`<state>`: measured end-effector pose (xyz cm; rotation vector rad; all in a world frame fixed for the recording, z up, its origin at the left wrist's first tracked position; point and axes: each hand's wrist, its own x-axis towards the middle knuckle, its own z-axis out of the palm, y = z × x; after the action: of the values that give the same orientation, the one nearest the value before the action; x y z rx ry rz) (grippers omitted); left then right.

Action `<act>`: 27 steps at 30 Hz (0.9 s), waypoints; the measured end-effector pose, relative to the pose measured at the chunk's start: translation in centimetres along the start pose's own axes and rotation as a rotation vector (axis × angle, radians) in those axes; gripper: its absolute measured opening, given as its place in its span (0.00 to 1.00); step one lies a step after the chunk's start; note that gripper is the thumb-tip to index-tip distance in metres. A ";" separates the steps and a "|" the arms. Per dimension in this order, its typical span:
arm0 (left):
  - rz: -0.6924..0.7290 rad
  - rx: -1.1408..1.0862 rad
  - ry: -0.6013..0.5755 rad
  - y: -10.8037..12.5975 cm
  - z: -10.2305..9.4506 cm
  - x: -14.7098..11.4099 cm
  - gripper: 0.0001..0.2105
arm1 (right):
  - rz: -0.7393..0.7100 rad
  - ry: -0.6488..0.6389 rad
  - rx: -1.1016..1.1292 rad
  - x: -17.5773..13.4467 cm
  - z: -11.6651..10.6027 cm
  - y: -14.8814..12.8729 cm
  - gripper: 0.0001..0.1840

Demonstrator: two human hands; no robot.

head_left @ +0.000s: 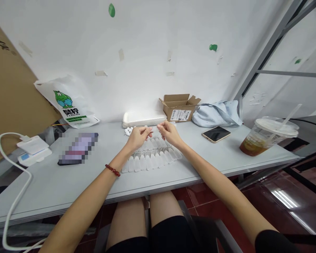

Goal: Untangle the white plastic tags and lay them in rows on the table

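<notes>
My left hand (139,137) is closed in a pinch above the table, thumb against the fingers. My right hand (170,133) faces it, also pinched, its fingertips a short gap away. Whatever is between the fingertips is too small to make out. Below both hands lie rows of translucent white, round-ended flat pieces (150,161), set side by side with thin loops at their tops. A little pile of small white pieces (128,131) sits just behind my left hand.
Behind stand a stack of white trays (144,119), an open cardboard box (179,107) and a pale blue cloth bag (217,114). To the right are a phone (216,134) and a drink cup (265,137). At left lie a blurred-out device (80,149), a white plastic bag (68,102) and a cabled white charger (33,149).
</notes>
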<state>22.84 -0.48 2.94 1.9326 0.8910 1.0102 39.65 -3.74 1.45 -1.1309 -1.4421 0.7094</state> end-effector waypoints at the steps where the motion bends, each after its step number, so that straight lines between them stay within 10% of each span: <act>1: 0.031 0.074 0.018 0.1 0.0 -0.1 0.20 | 0.034 -0.010 0.064 0.1 0.1 0.0 0.24; 13: -0.027 0.150 0.060 -1.1 -0.8 0.5 0.22 | 0.217 -0.020 0.244 0.5 -0.6 0.0 0.26; 27: -0.087 0.850 0.271 -5.5 -5.9 2.0 0.12 | -0.028 0.285 -0.522 3.0 -5.9 5.2 0.11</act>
<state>17.34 5.50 1.24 2.4239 1.7533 0.9293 46.91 -0.07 -0.82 -1.5360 -1.4273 0.1337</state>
